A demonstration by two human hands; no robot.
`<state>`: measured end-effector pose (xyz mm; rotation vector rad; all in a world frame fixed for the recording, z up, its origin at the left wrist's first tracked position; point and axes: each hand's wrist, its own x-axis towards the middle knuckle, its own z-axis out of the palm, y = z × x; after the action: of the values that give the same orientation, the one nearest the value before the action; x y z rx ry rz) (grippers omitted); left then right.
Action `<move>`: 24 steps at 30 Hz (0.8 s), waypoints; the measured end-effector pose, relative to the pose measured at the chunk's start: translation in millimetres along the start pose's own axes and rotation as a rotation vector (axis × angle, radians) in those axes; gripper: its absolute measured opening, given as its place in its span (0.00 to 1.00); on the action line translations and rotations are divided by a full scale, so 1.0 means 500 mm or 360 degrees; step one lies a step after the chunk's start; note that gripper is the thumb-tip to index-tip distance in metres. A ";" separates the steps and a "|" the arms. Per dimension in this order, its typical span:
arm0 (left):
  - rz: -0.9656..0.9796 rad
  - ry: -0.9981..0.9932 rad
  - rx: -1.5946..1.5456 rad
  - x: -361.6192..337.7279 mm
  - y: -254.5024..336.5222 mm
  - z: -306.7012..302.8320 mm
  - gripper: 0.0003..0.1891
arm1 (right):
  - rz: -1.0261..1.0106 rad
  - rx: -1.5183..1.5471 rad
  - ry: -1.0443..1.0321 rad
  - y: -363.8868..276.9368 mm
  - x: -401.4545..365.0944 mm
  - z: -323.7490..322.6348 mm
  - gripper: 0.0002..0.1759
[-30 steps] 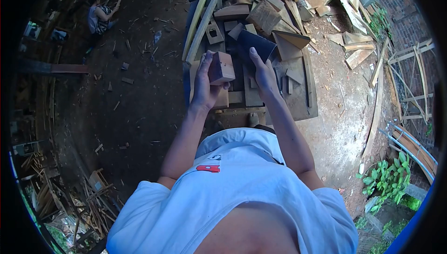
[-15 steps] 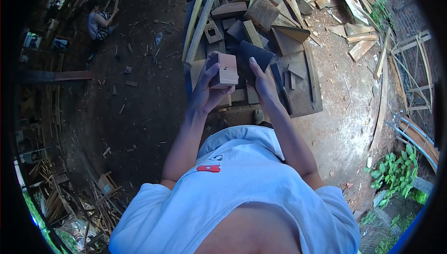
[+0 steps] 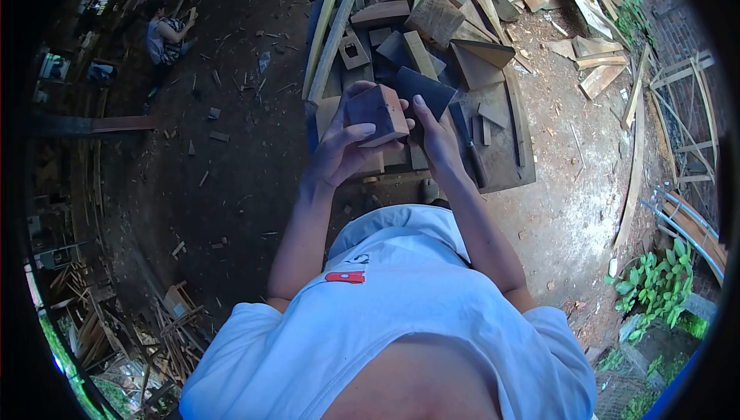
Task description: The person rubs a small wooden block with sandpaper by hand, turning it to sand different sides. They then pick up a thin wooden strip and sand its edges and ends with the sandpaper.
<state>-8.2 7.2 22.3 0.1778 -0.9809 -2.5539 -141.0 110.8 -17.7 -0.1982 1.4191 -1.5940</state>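
My left hand [image 3: 343,142] is wrapped round a wooden block [image 3: 378,115], its thumb lying across the near side. The block is reddish-brown with a paler right face that has small dark marks. In my right hand [image 3: 435,131] is a dark sheet of sandpaper [image 3: 425,95], pinched with the thumb on top. Fingers of the right hand reach close to the block's right side. Below both hands lies the worktable [image 3: 505,169] with wood offcuts. A dark-bladed tool with a handle [image 3: 476,166] lies just right of my right hand.
Offcuts pile up on the table's far side, among them a block with a square hole [image 3: 353,52] and long strips [image 3: 327,31]. Scrap boards [image 3: 601,73] lie on the ground to the right. A person [image 3: 164,38] sits at the far left. A leafy plant [image 3: 655,277] grows at right.
My left hand has turned the block, so its darker broad face now shows, and the thumb lies across it. The block is slightly further right, nearer the sandpaper.
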 end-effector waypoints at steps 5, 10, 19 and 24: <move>-0.0069 0.0199 0.0564 0.002 0.021 0.027 0.37 | -0.0185 -0.0171 0.0022 -0.052 -0.040 0.017 0.30; 0.0060 0.0286 0.0845 0.007 0.017 0.017 0.38 | -0.0558 -0.0271 -0.0027 -0.061 -0.061 0.041 0.29; 0.0213 0.0870 0.0354 0.028 -0.029 0.011 0.28 | -0.1249 -0.1264 0.0022 -0.042 -0.035 0.078 0.17; 0.0376 0.1184 0.0220 0.036 -0.012 -0.043 0.25 | -0.1499 -0.1505 -0.0085 -0.011 -0.087 0.097 0.18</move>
<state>-21.0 -9.4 2.8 0.9121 -0.8057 -1.9447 -89.0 108.4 21.6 -1.6362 2.0928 -1.3991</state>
